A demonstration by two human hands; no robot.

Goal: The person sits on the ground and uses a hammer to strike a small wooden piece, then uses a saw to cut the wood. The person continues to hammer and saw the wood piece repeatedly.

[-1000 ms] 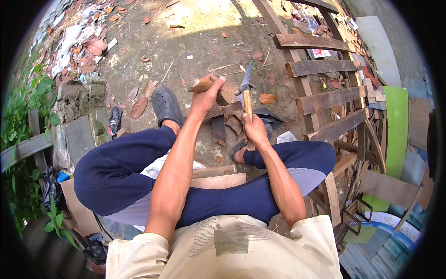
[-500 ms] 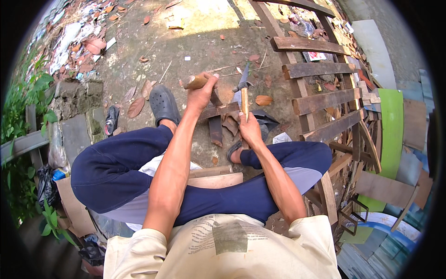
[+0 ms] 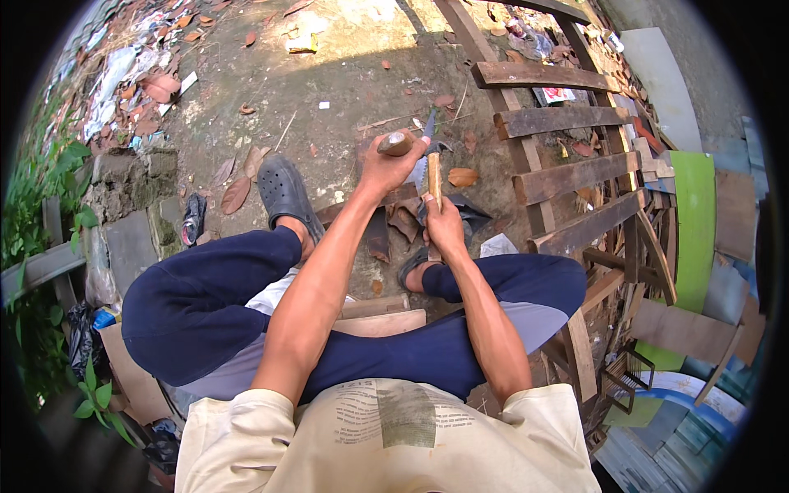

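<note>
A seated person looks down past a cream shirt (image 3: 386, 435) and dark blue trousers (image 3: 205, 304) at both bare arms stretched forward over the knees. The right hand (image 3: 445, 228) is closed in a fist around the wooden handle of a cleaver (image 3: 429, 164), which stands upright with its blade pointing away from the body. Just left of it and a little farther out, the left hand (image 3: 386, 168) is wrapped around a short round piece of wood (image 3: 396, 143), whose cut end sticks out above the fingers; the wood sits right beside the cleaver's blade, and whether the two touch cannot be told. Directly below the hands, dark strips of bark (image 3: 390, 226) lie on the ground between the feet. Left of the left hand, a foot wears a grey clog (image 3: 285, 193). Beyond the hands is bare dirt (image 3: 329, 74) scattered with dry leaves (image 3: 234, 193). To the right of the right hand, weathered wooden slats (image 3: 567, 177) run like a pallet, with a green board (image 3: 694, 214) farther right. Far to the left are concrete blocks (image 3: 131, 177) and green plants (image 3: 37, 189).
</note>
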